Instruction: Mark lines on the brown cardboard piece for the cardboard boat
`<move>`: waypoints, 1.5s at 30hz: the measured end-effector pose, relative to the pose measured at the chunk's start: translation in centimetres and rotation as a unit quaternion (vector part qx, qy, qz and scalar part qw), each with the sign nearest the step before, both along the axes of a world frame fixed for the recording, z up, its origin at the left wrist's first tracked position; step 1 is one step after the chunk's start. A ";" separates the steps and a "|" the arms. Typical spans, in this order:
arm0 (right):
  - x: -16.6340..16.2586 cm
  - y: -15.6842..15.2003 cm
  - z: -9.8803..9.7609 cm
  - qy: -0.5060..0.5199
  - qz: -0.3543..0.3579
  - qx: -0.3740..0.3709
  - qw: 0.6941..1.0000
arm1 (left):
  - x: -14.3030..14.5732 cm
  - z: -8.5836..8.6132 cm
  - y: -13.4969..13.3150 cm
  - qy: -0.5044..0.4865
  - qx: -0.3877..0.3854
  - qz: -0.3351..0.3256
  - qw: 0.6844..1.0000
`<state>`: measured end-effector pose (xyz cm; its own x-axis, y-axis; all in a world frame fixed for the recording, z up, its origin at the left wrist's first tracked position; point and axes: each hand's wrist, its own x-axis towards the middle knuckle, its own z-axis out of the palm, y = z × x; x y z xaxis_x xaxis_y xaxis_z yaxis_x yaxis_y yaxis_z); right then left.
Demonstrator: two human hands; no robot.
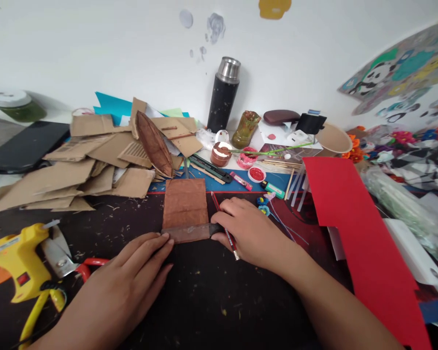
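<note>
A brown-painted cardboard rectangle (pixel 185 204) lies flat on the dark table. Across its near edge rests a flat, shiny straight strip (pixel 190 234) with a dark right end; whether it is a ruler or a blade I cannot tell. My left hand (pixel 131 272) lies stretched out, fingertips touching the strip's left end. My right hand (pixel 253 231) is closed around a dark red-and-black pencil (pixel 230 243), its eraser end towards me. The fingers of that same hand also touch the strip's dark end. Partly hidden behind it are small blue crafted flowers (pixel 263 206).
A yellow glue gun (pixel 20 257) and red-handled scissors (pixel 85 267) lie left. Cardboard scraps (pixel 65 180) and a brown leaf-shaped piece (pixel 153 143) are piled behind. Further back stand a black flask (pixel 223 97), a paint jar (pixel 221 154) and a cutter (pixel 209 167). Red sheet (pixel 357 233) lies right.
</note>
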<state>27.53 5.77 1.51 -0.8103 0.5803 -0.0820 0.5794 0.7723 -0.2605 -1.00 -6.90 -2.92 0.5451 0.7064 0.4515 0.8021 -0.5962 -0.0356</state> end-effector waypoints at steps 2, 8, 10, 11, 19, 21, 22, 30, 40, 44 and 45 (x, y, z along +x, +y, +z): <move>-0.1 0.0 0.0 0.002 -0.001 -0.001 1.000 | -0.1 0.0 0.1 0.006 0.000 -0.002 1.000; 0.0 0.1 0.2 -0.005 -0.006 -0.018 1.000 | -0.2 -0.2 0.1 0.007 -0.003 -0.001 1.000; 0.1 0.2 0.3 -0.004 -0.004 -0.023 1.000 | -0.2 -0.2 0.0 0.004 -0.004 -0.001 1.000; 0.1 0.3 0.3 -0.003 -0.003 -0.025 1.000 | -0.2 -0.1 0.0 0.002 -0.007 0.002 1.000; 0.2 0.4 0.3 -0.002 -0.002 -0.032 0.999 | -0.5 -0.5 -0.3 -0.037 -0.050 0.016 0.998; 0.2 0.3 0.1 -0.002 -0.004 -0.031 1.000 | -0.6 -0.7 -0.5 -0.045 -0.057 0.018 0.997; 0.2 0.3 0.0 -0.001 -0.004 -0.029 1.000 | -0.7 -0.7 -0.5 -0.049 -0.061 0.020 0.997; 0.2 0.1 -0.2 0.013 -0.008 -0.020 1.000 | -0.6 -0.8 -0.6 -0.054 -0.077 0.016 0.995; 0.1 -0.1 -0.1 0.007 -0.006 -0.007 1.000 | -0.4 -0.4 -0.5 -0.032 -0.050 0.018 0.998; 0.1 -0.1 -0.1 0.005 -0.007 -0.004 1.000 | -0.2 -0.4 -0.5 -0.024 -0.047 0.021 0.998; 0.1 -0.1 -0.1 0.006 -0.007 -0.002 1.000 | -0.2 -0.4 -0.5 -0.024 -0.049 0.022 0.998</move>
